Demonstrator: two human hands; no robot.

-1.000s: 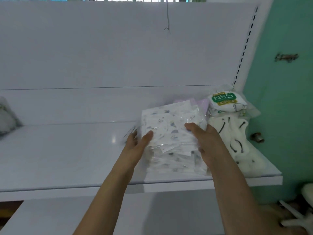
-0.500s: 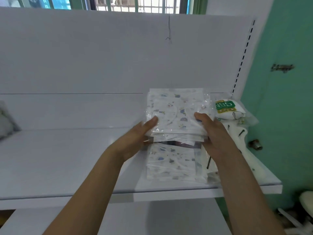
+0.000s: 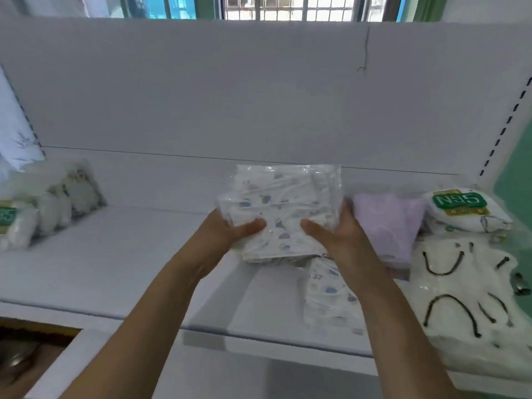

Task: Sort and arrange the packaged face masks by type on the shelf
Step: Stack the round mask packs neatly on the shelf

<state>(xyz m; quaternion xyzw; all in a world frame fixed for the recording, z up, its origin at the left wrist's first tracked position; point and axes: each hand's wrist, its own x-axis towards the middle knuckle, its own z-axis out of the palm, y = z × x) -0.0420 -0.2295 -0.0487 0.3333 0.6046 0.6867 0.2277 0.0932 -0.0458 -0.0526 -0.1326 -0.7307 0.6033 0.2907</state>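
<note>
Both hands, left hand (image 3: pixel 227 234) & right hand (image 3: pixel 334 237), grip a printed mask bundle (image 3: pixel 280 214) above the shelf (image 3: pixel 129 260). At right, white pack (image 3: pixel 463 208) w/ green "N95" label, upside down.

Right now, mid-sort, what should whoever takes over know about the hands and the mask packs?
Left hand and right hand both grip a bundle of printed mask packs, lifted above the shelf.
More printed packs lie on the shelf below it.
Purple packs, N95 pack and white black-strap masks sit to the right; mixed packs wait far left.
Left: set the bundle down, sort the left pile.
</note>
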